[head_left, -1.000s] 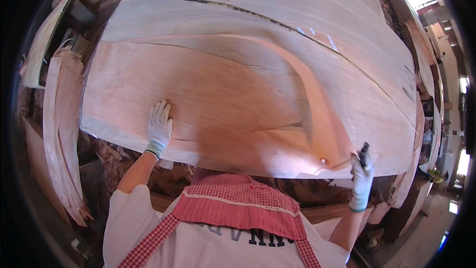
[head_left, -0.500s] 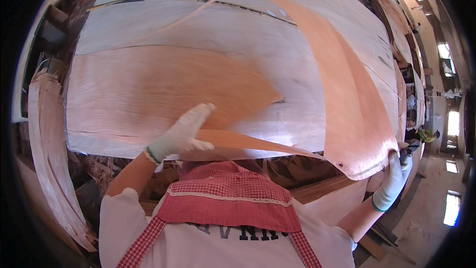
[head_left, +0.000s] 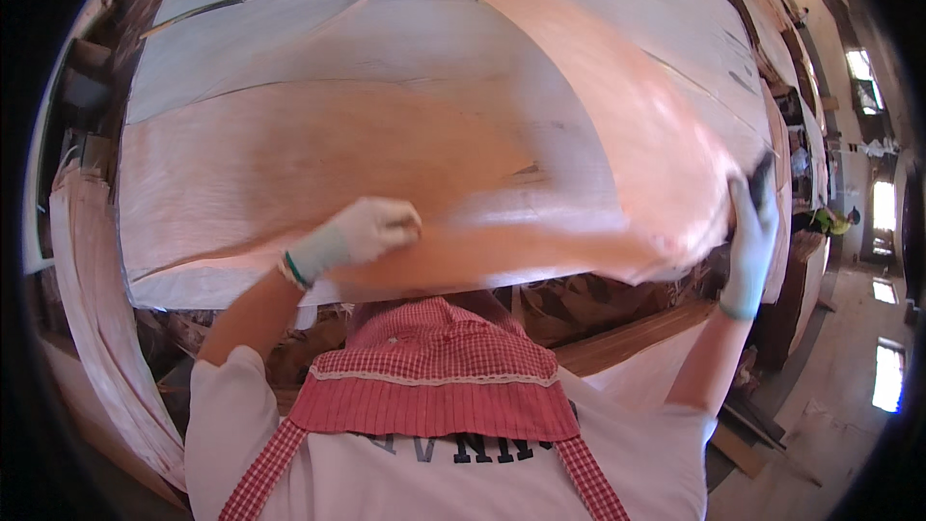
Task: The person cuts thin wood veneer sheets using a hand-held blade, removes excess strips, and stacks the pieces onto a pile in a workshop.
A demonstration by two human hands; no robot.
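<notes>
At the right grip (head_left: 752, 236), in a pale glove, the raised edge of a thin wood sheet (head_left: 656, 130) is clamped in the fingers, with a blurred dark object (head_left: 765, 181) beside it. The sheet bows upward, beyond and to the left of this grip. Well apart to its left, the left grip (head_left: 365, 233), likewise gloved, has curled fingers; whether they are closed on anything cannot be told. Beyond the left grip lie pale sheets (head_left: 386, 43); far to its left, bundled wood strips (head_left: 96, 270).

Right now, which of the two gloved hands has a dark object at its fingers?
The right hand: a blurred dark object shows at its fingers; the left hand shows none.
</notes>
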